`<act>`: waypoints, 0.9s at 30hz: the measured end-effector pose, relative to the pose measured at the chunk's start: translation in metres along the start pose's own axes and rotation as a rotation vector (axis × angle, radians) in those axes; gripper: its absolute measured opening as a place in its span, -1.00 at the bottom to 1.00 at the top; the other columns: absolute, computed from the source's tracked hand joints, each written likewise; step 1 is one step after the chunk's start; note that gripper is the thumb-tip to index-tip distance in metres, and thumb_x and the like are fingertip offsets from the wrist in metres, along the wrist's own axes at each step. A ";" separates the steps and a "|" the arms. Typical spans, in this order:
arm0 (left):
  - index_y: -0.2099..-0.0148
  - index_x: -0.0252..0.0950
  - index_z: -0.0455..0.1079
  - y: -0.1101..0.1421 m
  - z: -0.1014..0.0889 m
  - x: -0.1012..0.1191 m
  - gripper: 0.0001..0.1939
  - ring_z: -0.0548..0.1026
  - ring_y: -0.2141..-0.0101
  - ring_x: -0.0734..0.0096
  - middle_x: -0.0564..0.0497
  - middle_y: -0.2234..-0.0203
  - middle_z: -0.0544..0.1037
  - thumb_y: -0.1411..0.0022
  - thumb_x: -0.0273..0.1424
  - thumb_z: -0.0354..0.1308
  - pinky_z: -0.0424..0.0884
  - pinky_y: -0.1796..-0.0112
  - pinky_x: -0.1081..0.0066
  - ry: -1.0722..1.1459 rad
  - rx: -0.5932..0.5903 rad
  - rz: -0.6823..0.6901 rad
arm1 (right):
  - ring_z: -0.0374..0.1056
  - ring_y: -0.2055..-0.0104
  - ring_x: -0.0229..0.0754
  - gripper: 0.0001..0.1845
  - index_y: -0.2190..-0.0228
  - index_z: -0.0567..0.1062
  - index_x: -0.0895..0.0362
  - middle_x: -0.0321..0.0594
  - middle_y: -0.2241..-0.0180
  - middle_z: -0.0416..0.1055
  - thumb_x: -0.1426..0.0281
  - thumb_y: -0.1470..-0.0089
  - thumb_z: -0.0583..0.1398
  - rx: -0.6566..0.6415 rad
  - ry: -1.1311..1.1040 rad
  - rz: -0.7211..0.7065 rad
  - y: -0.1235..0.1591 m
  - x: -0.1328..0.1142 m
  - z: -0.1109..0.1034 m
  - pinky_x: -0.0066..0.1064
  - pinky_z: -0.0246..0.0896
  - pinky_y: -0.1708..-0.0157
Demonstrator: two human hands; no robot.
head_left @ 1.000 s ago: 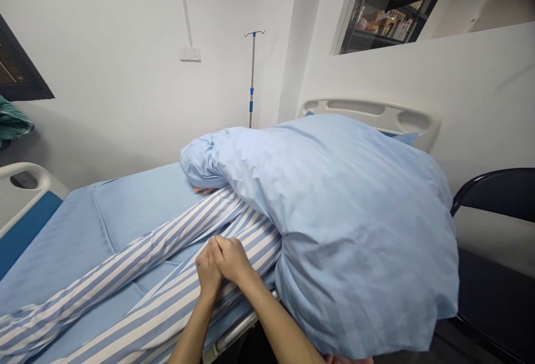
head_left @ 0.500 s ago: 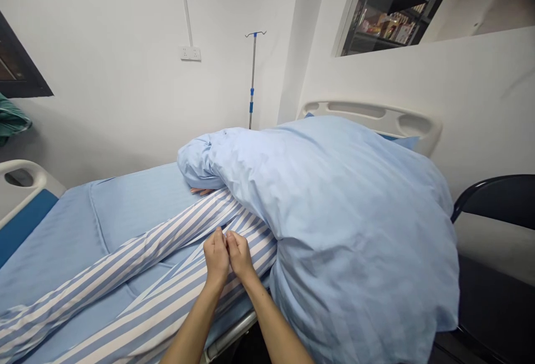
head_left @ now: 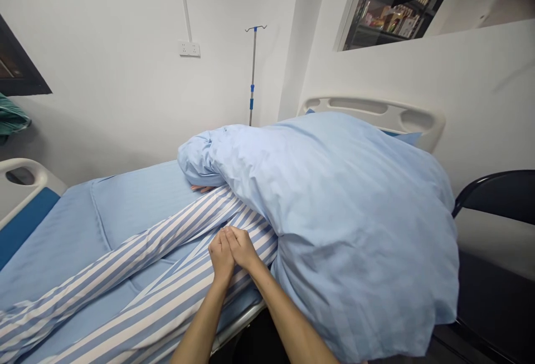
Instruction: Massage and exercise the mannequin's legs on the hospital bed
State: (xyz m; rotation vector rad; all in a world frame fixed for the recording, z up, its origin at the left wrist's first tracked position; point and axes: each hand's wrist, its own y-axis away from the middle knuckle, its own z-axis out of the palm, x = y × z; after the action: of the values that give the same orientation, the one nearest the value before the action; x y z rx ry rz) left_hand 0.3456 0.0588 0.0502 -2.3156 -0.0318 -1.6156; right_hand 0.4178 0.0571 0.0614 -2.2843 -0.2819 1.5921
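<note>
My left hand (head_left: 222, 252) and my right hand (head_left: 241, 247) are pressed together with curled fingers, over the upper leg of a person lying on the bed. The right thumb side rests against the left hand. Whether anything lies between my palms is hidden. Beneath them are the striped blue-and-white trousers (head_left: 159, 302) on the person's legs. A bunched light-blue quilt (head_left: 334, 197) covers the person's upper body, just right of my hands. Fingers of the lying person's hand (head_left: 201, 188) show at the quilt's edge.
The bed has a blue sheet (head_left: 134, 197), a pale headboard (head_left: 401, 113) and a footboard (head_left: 35, 171). A metal bed rail (head_left: 238, 328) runs near my forearms. Behind the bed stands an IV pole (head_left: 253, 63). A dark chair (head_left: 497, 197) is at the right.
My hands have closed in on each other; the right hand has turned and shifted over toward the left one. The quilt and the lying person look unchanged.
</note>
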 end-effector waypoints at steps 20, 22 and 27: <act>0.63 -0.25 0.04 -0.001 0.030 0.031 -0.58 0.12 0.64 0.55 0.15 0.75 0.15 -0.23 -0.22 -0.17 0.06 0.54 0.47 0.259 -0.045 -0.019 | 0.09 0.55 -0.30 -0.56 0.63 0.19 0.12 -0.33 0.63 0.18 0.12 -0.15 -0.06 0.244 -0.191 0.043 -0.002 0.022 -0.019 -0.46 0.04 0.52; 0.61 -0.26 0.10 0.001 0.033 0.020 -0.59 0.17 0.62 0.53 0.12 0.73 0.22 -0.24 -0.23 -0.18 0.05 0.52 0.46 0.115 -0.046 0.002 | 0.08 0.55 -0.30 -0.56 0.63 0.18 0.12 -0.33 0.63 0.17 0.11 -0.14 -0.05 0.238 -0.178 0.044 -0.002 0.022 -0.018 -0.46 0.04 0.53; 0.52 -0.25 0.24 0.003 0.034 0.007 -0.59 0.29 0.54 0.47 0.02 0.61 0.41 -0.28 -0.26 -0.25 0.09 0.46 0.44 -0.108 -0.062 0.017 | 0.11 0.56 -0.28 -0.54 0.64 0.21 0.13 -0.30 0.65 0.21 0.07 -0.10 -0.04 0.202 -0.099 0.061 -0.005 0.016 -0.021 -0.45 0.06 0.54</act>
State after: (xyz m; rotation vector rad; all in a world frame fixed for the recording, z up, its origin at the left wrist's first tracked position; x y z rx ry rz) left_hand 0.3798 0.0640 0.0455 -2.4409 0.0135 -1.5024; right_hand 0.4430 0.0639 0.0558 -2.0840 -0.0716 1.6847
